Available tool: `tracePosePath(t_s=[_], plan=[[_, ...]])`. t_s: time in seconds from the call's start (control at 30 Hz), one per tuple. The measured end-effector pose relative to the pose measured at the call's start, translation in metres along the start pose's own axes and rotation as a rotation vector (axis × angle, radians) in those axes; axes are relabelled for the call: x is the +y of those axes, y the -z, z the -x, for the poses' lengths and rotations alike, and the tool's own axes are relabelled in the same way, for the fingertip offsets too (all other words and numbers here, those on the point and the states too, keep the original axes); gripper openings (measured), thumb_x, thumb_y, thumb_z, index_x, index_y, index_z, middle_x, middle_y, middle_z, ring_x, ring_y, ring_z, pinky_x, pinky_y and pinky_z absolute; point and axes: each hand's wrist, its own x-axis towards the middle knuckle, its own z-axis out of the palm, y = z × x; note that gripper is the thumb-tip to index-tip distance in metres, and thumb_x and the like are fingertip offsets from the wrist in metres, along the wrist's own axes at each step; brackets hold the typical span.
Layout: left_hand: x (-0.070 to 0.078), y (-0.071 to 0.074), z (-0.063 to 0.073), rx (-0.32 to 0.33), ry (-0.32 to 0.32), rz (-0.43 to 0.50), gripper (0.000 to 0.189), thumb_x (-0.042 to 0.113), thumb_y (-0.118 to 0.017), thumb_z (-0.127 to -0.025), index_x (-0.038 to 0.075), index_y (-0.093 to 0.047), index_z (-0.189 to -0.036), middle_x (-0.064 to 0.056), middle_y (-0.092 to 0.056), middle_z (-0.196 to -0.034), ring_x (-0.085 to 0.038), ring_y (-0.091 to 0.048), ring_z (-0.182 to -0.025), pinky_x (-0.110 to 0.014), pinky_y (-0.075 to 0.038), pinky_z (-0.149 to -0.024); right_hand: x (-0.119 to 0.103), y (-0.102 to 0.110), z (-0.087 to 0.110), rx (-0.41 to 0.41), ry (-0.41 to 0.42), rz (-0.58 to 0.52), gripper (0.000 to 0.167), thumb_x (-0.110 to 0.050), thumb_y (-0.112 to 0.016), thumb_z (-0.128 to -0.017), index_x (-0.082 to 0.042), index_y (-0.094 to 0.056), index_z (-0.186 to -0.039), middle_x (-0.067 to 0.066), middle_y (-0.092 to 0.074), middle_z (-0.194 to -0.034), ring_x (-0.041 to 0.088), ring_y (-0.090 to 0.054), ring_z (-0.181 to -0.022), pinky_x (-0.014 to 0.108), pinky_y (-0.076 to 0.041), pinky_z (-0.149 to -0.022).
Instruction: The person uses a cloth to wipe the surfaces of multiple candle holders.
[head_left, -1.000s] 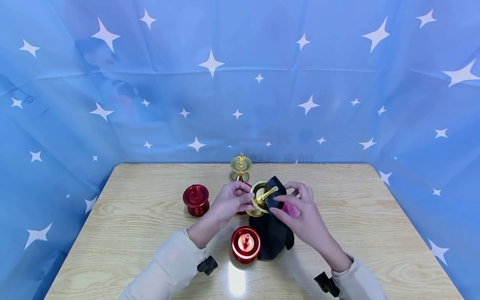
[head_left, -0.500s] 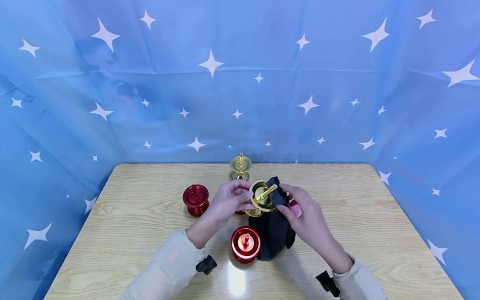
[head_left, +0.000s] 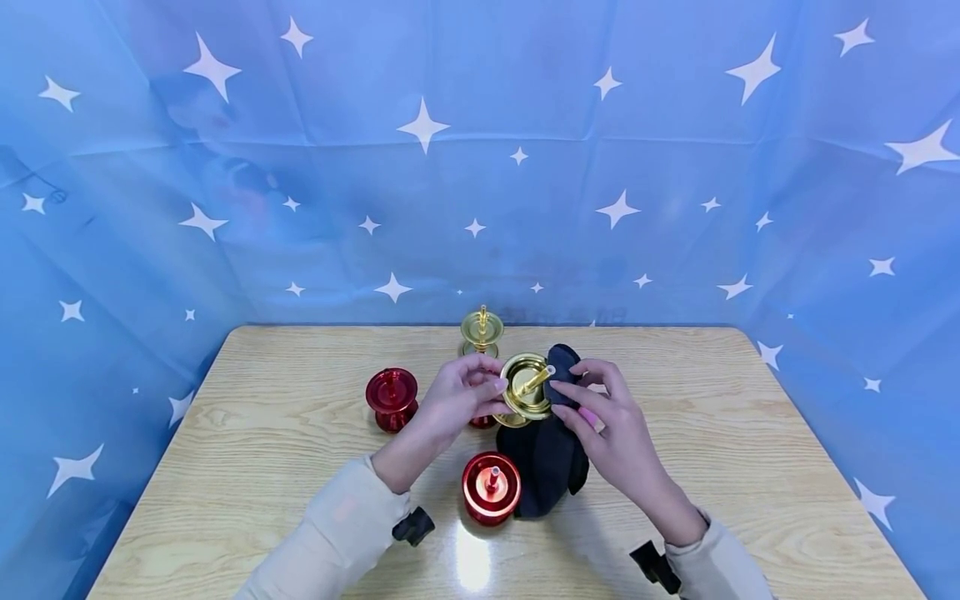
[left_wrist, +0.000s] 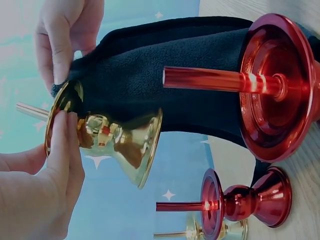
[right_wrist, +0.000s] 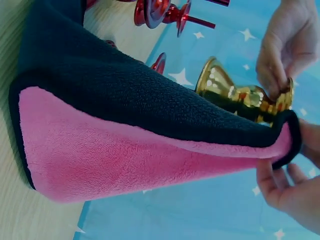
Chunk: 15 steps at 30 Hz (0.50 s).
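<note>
My left hand (head_left: 453, 404) grips a gold candlestick (left_wrist: 135, 145) by its dish, with thumb on the rim and fingers beneath. The candlestick is lifted off the table and tilted, its central stem leaning right. My right hand (head_left: 615, 425) pinches the top edge of a cloth (head_left: 543, 471) between thumb and fingers, at the right side of the dish rim. The cloth is dark on one side and shows a pink face (right_wrist: 100, 160) in the right wrist view. It hangs down to the table. In the left wrist view, the cloth hides part of the candlestick's far side.
A red candlestick (head_left: 491, 492) stands in front, close to the cloth. Another red candlestick (head_left: 392, 396) is at the left. A gold candlestick (head_left: 482, 329) stands at the back; a further red one (head_left: 482, 422) is mostly hidden behind my left hand. A starred blue curtain (head_left: 480, 208) surrounds the wooden table (head_left: 262, 467).
My right fingers have shifted along the cloth's edge, and its top corner has moved slightly up and right on the rim. The gold candlestick has risen a little in my left hand.
</note>
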Motion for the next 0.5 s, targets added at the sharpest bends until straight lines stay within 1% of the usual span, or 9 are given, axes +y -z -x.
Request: tracePosePath(t_s=[0.1,0.2,0.27,0.37,0.43,0.5], plan=[[0.0001,-0.0003,0.0003,-0.006,0.002,0.004,0.023,-0.012,-0.049,-0.088,-0.013,-0.049,-0.110,-0.012,-0.055,-0.087,-0.016,-0.061,-0.071,-0.030,-0.055,-0.069,0.0004,0.0015,0.0016,-0.035,-0.045,-0.035,0.033,0.014,-0.070,-0.069,-0.001,-0.069,-0.099,0.018,-0.050,-0.116,0.026,-0.051,-0.094,0.021,-0.045,-0.064],[-0.0006,-0.0004,0.0000,0.001,-0.001,0.003,0.023,-0.011,-0.049,-0.088,-0.013,-0.049,-0.111,-0.012,-0.055,-0.088,-0.015,-0.061,-0.071,-0.029,-0.055,-0.069,-0.0007,0.0028,0.0025,-0.061,-0.082,-0.084,0.031,0.013,-0.067,-0.073,-0.001,-0.069,-0.100,0.016,-0.051,-0.119,0.024,-0.052,-0.094,0.019,-0.045,-0.066],[-0.0016,-0.0004,-0.0005,0.007,-0.008,-0.005,0.022,-0.011,-0.049,-0.088,-0.014,-0.049,-0.110,-0.013,-0.055,-0.088,-0.015,-0.061,-0.071,-0.029,-0.055,-0.067,-0.0017,0.0029,0.0022,-0.061,-0.074,-0.111,0.031,0.015,-0.066,-0.073,-0.001,-0.069,-0.099,0.014,-0.053,-0.117,0.021,-0.052,-0.091,0.016,-0.043,-0.062],[-0.0026,-0.0009,-0.0015,0.020,-0.004,-0.008,0.020,-0.010,-0.049,-0.088,-0.014,-0.049,-0.108,-0.012,-0.054,-0.087,-0.014,-0.061,-0.069,-0.027,-0.055,-0.066,-0.0031,0.0013,0.0017,-0.062,-0.028,-0.136,0.033,0.017,-0.067,-0.071,0.001,-0.069,-0.099,0.013,-0.056,-0.111,0.020,-0.050,-0.088,0.015,-0.040,-0.059],[-0.0025,-0.0014,-0.0018,0.026,0.000,-0.013,0.019,-0.010,-0.050,-0.088,-0.014,-0.049,-0.107,-0.012,-0.054,-0.086,-0.013,-0.061,-0.068,-0.026,-0.055,-0.065,-0.0043,0.0001,0.0018,-0.060,-0.009,-0.127,0.036,0.017,-0.069,-0.069,0.000,-0.067,-0.101,0.011,-0.058,-0.108,0.020,-0.051,-0.090,0.015,-0.041,-0.064],[-0.0023,-0.0018,-0.0018,0.023,0.009,-0.017,0.019,-0.010,-0.050,-0.088,-0.014,-0.050,-0.107,-0.012,-0.054,-0.085,-0.013,-0.060,-0.067,-0.025,-0.055,-0.064,-0.0054,-0.0006,0.0024,-0.061,-0.017,-0.111,0.038,0.015,-0.071,-0.068,-0.001,-0.065,-0.102,0.009,-0.060,-0.103,0.018,-0.052,-0.087,0.016,-0.042,-0.066]])
